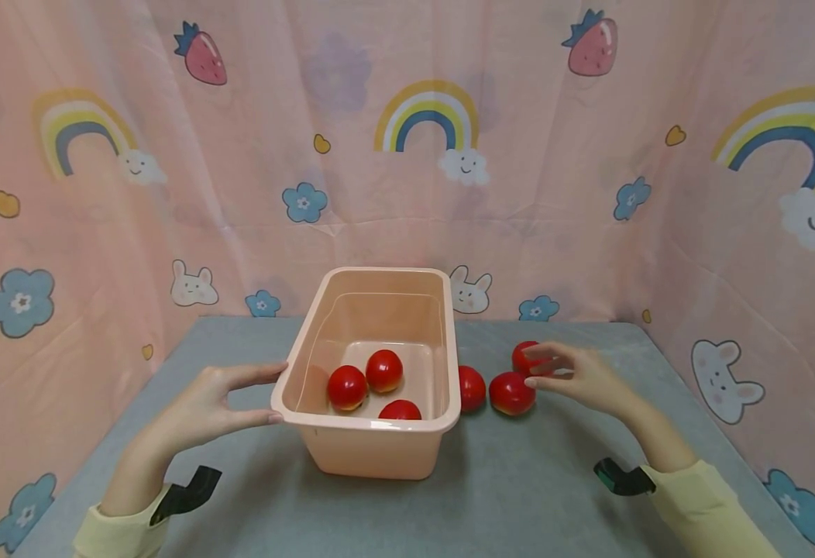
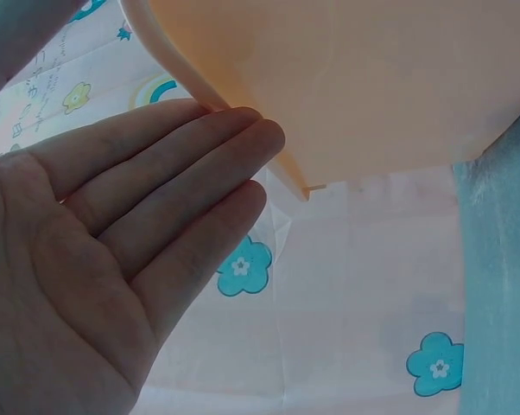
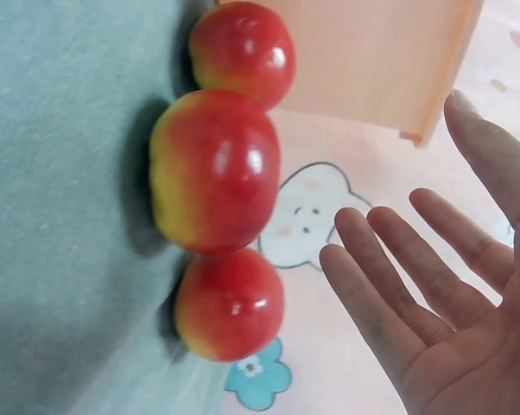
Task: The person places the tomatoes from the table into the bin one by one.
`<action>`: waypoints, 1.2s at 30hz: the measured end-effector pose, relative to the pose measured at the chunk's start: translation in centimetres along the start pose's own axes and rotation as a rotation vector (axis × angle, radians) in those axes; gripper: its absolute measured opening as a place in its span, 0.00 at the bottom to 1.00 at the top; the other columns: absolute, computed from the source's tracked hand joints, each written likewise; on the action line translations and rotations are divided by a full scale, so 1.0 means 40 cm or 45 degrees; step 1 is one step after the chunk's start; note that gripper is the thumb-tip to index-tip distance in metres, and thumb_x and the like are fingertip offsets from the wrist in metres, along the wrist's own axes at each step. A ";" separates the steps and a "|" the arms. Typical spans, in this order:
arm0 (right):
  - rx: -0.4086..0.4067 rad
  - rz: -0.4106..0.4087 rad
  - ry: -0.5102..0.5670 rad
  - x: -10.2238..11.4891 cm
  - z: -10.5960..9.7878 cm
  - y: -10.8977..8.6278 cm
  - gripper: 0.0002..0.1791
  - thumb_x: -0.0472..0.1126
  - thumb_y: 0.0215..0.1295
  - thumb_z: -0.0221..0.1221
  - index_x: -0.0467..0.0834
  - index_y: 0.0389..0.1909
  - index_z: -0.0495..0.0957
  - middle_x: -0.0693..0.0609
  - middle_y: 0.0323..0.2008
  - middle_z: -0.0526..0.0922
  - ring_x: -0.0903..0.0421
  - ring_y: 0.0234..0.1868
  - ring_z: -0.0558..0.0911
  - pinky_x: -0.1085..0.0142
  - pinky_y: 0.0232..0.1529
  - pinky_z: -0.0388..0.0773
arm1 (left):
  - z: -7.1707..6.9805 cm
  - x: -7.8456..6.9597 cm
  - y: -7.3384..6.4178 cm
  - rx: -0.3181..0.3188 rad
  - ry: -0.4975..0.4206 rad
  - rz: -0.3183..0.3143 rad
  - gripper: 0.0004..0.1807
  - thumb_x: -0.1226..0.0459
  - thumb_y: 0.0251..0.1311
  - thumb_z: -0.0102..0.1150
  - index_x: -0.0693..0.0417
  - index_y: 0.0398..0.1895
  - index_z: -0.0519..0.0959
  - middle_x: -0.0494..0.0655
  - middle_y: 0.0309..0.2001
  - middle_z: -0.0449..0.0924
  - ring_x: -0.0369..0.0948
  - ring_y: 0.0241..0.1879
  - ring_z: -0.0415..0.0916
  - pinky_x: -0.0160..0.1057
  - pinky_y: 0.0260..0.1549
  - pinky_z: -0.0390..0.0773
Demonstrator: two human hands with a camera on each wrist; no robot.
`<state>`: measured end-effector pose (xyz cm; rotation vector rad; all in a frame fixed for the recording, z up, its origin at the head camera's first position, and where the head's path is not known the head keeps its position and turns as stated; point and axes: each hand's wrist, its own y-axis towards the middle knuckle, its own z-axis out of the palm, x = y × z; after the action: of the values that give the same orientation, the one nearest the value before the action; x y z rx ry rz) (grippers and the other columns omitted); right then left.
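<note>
A peach-coloured plastic bin (image 1: 366,446) stands on the table, holding three red apples, one (image 1: 347,387) at the left, one (image 1: 384,370) behind it and one (image 1: 400,410) partly hidden by the front rim. My left hand (image 1: 198,407) touches the bin's left rim with extended fingers and thumb; the left wrist view shows its fingertips at the rim. To the right of the bin lie three more apples: one (image 1: 472,389) beside its wall, a middle one (image 3: 215,171), and one (image 3: 230,304) farther back. My right hand (image 1: 578,376) hovers by the latter two, fingers spread, holding nothing.
The grey-blue table (image 1: 519,488) extends around the bin. A pink printed curtain (image 1: 407,232) hangs behind the table and along its sides. Dark straps (image 1: 187,494) sit at both wrists, over pale yellow sleeves.
</note>
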<state>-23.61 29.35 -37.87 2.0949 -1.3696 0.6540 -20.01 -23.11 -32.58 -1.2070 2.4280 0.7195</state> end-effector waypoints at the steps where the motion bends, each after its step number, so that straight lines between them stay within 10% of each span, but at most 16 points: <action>1: 0.000 -0.003 -0.005 -0.005 0.001 0.000 0.29 0.52 0.57 0.66 0.45 0.58 0.73 0.43 0.52 0.80 0.42 0.49 0.82 0.61 0.41 0.84 | 0.000 0.001 0.000 -0.001 0.002 0.002 0.34 0.46 0.48 0.69 0.47 0.60 0.76 0.41 0.54 0.80 0.42 0.53 0.79 0.52 0.49 0.79; 36: 0.051 0.102 -0.002 -0.121 0.061 -0.013 0.29 0.51 0.55 0.67 0.42 0.56 0.74 0.41 0.53 0.79 0.44 0.47 0.81 0.59 0.42 0.83 | -0.001 0.004 -0.001 0.002 -0.007 0.011 0.33 0.47 0.50 0.68 0.47 0.61 0.75 0.42 0.54 0.81 0.43 0.53 0.79 0.53 0.48 0.79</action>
<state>-24.62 31.07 -42.92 2.0805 -1.4592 0.7185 -20.06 -23.24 -32.64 -1.1933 2.4303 0.7220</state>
